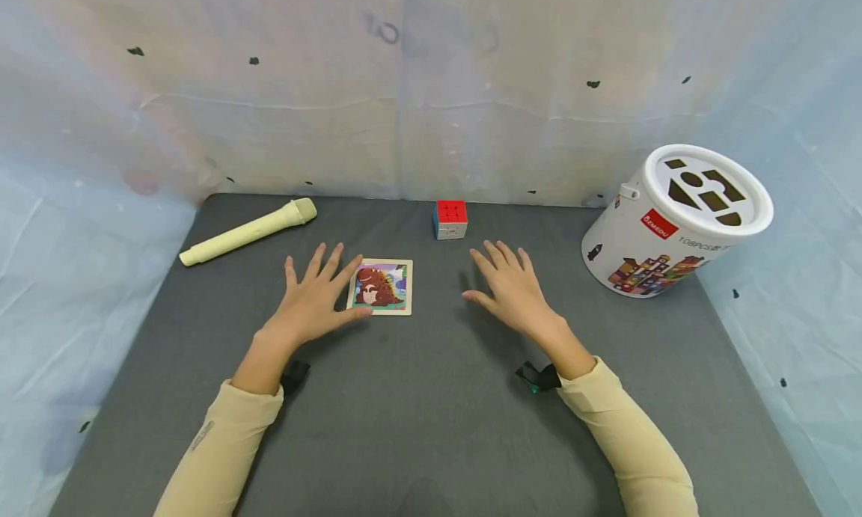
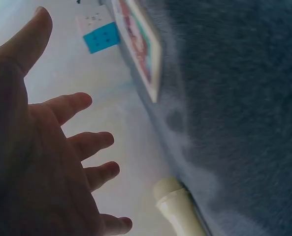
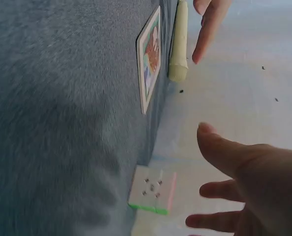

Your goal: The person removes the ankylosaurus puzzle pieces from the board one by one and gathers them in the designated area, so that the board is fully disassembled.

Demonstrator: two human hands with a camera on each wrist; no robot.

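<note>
My left hand is spread over the table, its thumb and index finger overlapping the left edge of a square picture puzzle in the head view. The puzzle shows a reddish-brown dinosaur inside a pale frame. In the left wrist view the fingers of the left hand are apart with nothing between them. My right hand hovers with fingers extended, casting a shadow on the table. A puzzle cube, red on top, stands beyond it to the left. The right wrist view shows the right hand holding nothing.
A pale yellow toy microphone lies at the table's back left. At the back right a white bucket leans tilted, its lid cut with several shaped holes. The grey table ends against a pale hanging sheet.
</note>
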